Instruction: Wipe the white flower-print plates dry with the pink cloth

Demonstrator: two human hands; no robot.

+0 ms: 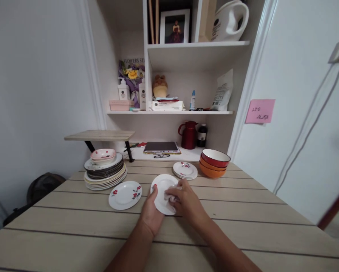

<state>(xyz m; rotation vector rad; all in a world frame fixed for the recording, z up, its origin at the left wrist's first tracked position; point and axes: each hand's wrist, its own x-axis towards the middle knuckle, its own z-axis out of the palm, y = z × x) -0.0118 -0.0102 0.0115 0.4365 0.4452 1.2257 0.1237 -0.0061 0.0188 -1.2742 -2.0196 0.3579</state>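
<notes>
My left hand [152, 211] grips a small white plate [161, 185] by its left edge, thumb on the rim beside a red flower print. The plate is tilted toward me above the table. My right hand [188, 200] is closed on a crumpled whitish tissue or cloth [172, 197], pressed against the plate's face. On the table to the left lies a larger white plate with red flowers [125, 195]. Behind the held plate is a short stack of small flowered plates [185, 170].
A tall stack of plates [105, 179] topped by pink bowls [103, 154] stands at left, near a small raised wooden shelf [101, 135]. Red and orange bowls [214, 164] are stacked at right. A red jug [189, 135] and a dark laptop [161, 146] sit at the back.
</notes>
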